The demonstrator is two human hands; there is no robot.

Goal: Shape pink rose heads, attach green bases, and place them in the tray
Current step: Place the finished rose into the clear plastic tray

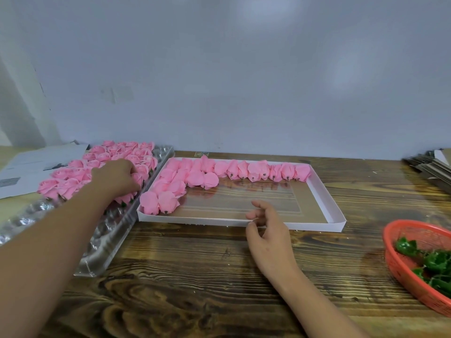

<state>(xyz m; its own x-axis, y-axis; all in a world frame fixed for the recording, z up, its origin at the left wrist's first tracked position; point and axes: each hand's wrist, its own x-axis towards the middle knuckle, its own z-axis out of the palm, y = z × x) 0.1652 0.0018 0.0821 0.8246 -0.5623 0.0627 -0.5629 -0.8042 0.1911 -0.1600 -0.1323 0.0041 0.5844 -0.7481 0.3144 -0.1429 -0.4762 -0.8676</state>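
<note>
Two bare forearms reach out over a dark, heavily grained wooden desk set against a plain pale wall.

The right hand hovers at the near rim of the white tray, fingers loosely curled, holding nothing. The left hand lies on the pink rose heads in the clear plastic blister tray at the desk's left edge; whether its fingers grip one cannot be told. Finished roses line the white tray's far and left sides. A red basket of green bases sits at the right edge; papers lie far left.
</note>
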